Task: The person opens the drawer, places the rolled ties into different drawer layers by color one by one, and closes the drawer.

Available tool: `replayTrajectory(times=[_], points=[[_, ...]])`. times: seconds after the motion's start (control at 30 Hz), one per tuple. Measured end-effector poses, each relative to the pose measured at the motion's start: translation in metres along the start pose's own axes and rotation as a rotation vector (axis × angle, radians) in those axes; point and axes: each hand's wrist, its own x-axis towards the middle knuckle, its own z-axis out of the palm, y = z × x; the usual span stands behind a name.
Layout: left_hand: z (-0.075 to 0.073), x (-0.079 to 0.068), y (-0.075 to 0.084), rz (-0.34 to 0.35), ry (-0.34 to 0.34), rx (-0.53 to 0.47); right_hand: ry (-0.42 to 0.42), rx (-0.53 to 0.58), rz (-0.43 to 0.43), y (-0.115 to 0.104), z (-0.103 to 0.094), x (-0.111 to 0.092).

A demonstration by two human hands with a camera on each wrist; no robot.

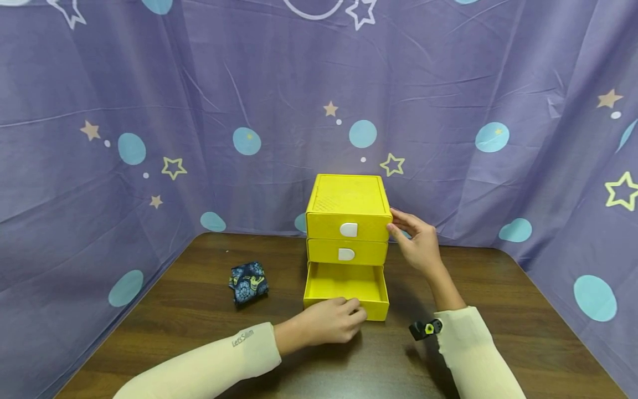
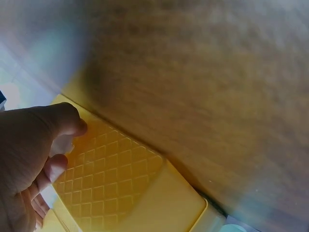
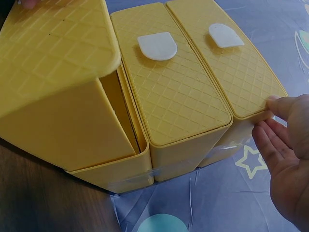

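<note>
A yellow three-drawer unit [image 1: 349,195] stands on the table; its bottom drawer [image 1: 376,310] is pulled out, and the visible inside is bare. My left hand [image 1: 329,322] is at the drawer's front, its thumb and finger pinching the white handle [image 2: 62,145] in the left wrist view. At the unit's upper right front corner, my right hand [image 1: 417,241] holds on, thumb on the top drawer's front [image 3: 241,72] and fingers along the side. The middle drawer [image 3: 169,92] and the top one are closed, each with a white handle.
A folded dark-blue patterned cloth [image 1: 248,283] lies left of the unit on the brown wooden table [image 1: 199,310]. Purple curtains [image 1: 279,72] with stars and dots hang behind and at both sides. A black strap piece [image 1: 423,330] shows beside the right sleeve.
</note>
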Motion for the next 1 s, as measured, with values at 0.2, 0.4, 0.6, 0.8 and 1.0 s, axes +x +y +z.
replayTrajectory(times=[0.2, 0.4, 0.6, 0.8, 1.0], points=[[-0.002, 0.000, 0.002, -0.005, 0.007, -0.007, 0.001, 0.010, 0.002, 0.002, 0.000, 0.000], [-0.006, 0.000, 0.004, 0.007, 0.008, -0.013, 0.001, 0.022, 0.008, 0.003, 0.000, -0.001], [-0.009, 0.001, 0.006, 0.005, 0.016, -0.011, -0.002, 0.024, 0.000, 0.004, 0.000, -0.001], [-0.013, 0.002, 0.008, 0.001, 0.019, -0.002, -0.002, 0.031, -0.002, 0.004, 0.000, 0.000], [-0.016, 0.001, 0.010, 0.004, 0.021, -0.011, 0.000, 0.033, 0.006, 0.005, 0.000, -0.001]])
